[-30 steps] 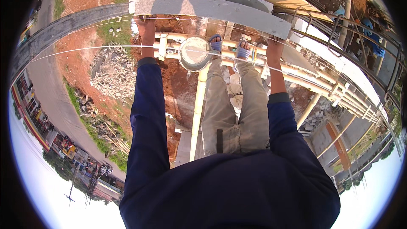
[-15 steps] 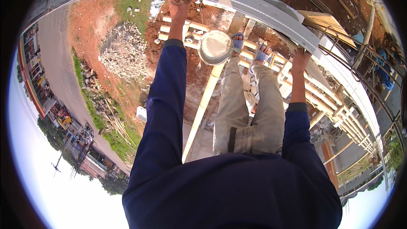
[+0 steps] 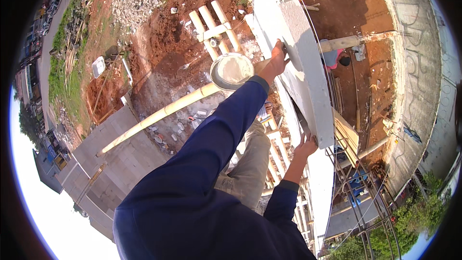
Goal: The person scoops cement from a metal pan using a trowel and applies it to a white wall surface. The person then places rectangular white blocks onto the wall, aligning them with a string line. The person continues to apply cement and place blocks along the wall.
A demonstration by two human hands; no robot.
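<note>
A long pale grey lightweight concrete block [image 3: 310, 74] lies tilted along the top of a white block wall [image 3: 321, 183], with a dark gap beneath its near side. My left hand [image 3: 275, 62] grips the block's near edge around its middle, thumb and fingers bent over it. At the block's lower end, my right hand [image 3: 305, 146] holds the corner with its fingers curled against it. Left of my left hand stands a round bucket [image 3: 232, 71] of grey mortar, partly hidden by my sleeve.
A bamboo pole [image 3: 159, 116] and bamboo scaffolding [image 3: 211, 28] are around me. Beyond the wall, a person [image 3: 332, 59] is below on red soil, near a bamboo beam [image 3: 339, 43]. Steel reinforcing bars [image 3: 361, 202] stand near the wall's lower right. Taut strings run beside the block.
My view has swung to the right along the wall. My hands have come closer together on the block, and the block now sits tilted, with a gap showing under it.
</note>
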